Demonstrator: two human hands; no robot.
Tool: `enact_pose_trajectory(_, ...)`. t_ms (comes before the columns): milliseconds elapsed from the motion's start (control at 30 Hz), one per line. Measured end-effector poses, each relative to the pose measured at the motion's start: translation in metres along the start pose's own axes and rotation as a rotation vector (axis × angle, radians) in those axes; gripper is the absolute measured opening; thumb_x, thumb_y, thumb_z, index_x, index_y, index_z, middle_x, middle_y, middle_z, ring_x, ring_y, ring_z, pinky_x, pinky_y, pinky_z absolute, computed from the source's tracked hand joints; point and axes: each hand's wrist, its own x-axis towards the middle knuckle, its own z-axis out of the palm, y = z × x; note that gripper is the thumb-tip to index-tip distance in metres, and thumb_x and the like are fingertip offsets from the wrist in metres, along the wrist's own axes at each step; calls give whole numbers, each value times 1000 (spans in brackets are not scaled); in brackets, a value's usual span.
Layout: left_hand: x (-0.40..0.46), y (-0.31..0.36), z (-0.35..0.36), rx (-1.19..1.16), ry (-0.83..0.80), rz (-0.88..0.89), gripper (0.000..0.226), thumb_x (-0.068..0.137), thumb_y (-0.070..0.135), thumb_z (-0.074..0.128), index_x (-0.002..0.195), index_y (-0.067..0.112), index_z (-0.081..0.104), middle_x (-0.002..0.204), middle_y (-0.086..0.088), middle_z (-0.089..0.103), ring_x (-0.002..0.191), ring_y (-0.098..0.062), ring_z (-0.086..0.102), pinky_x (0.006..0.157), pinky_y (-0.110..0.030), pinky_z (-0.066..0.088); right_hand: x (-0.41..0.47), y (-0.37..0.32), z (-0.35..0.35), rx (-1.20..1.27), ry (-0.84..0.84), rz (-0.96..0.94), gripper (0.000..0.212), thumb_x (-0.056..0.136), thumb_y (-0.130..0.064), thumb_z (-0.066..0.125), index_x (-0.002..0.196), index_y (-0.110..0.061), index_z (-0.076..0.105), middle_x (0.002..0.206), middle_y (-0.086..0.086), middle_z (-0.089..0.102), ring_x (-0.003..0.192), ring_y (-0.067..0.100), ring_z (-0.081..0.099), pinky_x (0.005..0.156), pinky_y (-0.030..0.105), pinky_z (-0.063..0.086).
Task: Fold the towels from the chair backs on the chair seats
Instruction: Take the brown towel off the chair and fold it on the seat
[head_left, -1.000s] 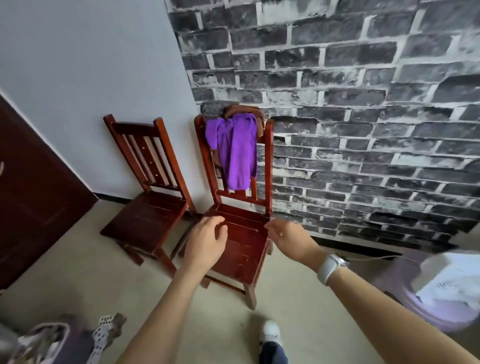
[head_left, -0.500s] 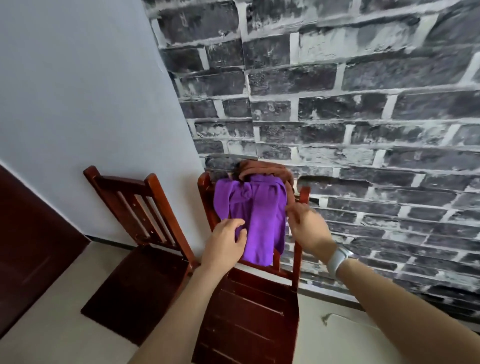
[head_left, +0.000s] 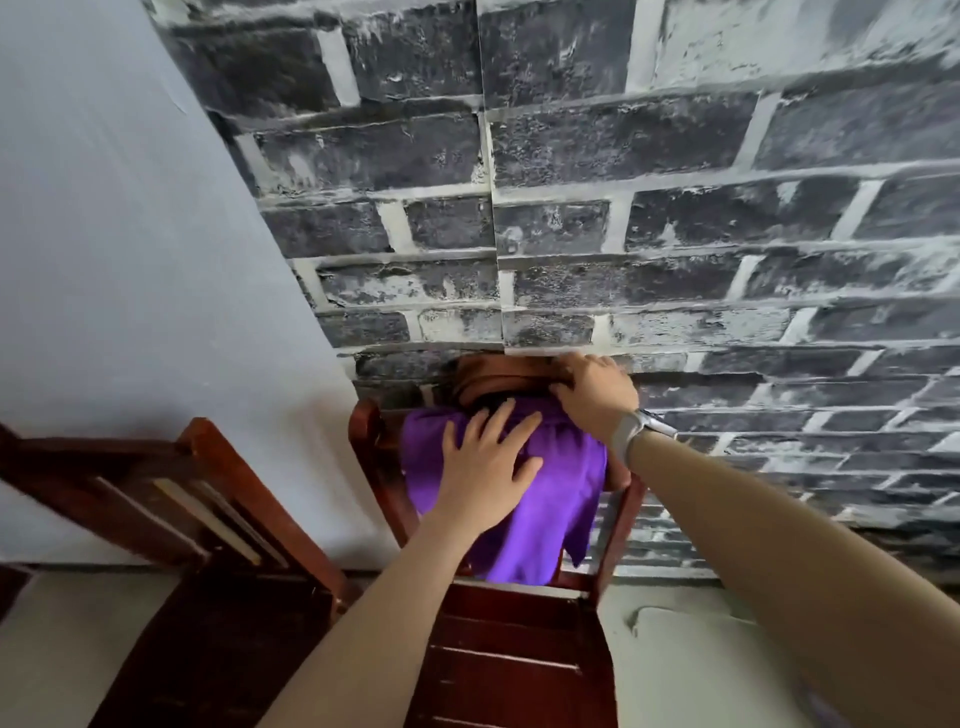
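Observation:
A purple towel hangs over the back of the right wooden chair, with a brown towel bunched behind it on the top rail. My left hand lies flat with spread fingers on the front of the purple towel. My right hand is at the top right of the chair back, fingers curled over the towels where brown meets purple. The chair's seat below is bare slatted wood.
A second, bare wooden chair stands to the left against the pale wall. A grey brick-pattern wall is right behind the towel chair. Pale floor shows to the right of the seat.
I have come closer to the chair. My left hand went from the towel's lower edge to flat on its front. My right hand rose to the top rail.

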Motion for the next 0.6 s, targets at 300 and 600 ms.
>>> enact_pose_trajectory(300, 2, -6, 0, 2, 117, 72, 70, 75, 37, 63, 138, 30, 35, 126, -8, 50, 111, -35, 51, 96, -61, 37, -36, 17, -50, 569, 492, 408, 26, 95, -12, 32, 111, 3, 46, 106, 20, 56, 98, 32, 54, 77, 30, 36)
enact_pose_trajectory(600, 5, 3, -5, 27, 17, 62, 56, 87, 37, 52, 139, 33, 30, 143, -2, 27, 129, -30, 30, 108, -58, 23, -104, 68, -107, 707, 947, 660, 31, 95, -5, 30, 115, 11, 46, 118, 27, 52, 113, 36, 49, 89, 29, 32)
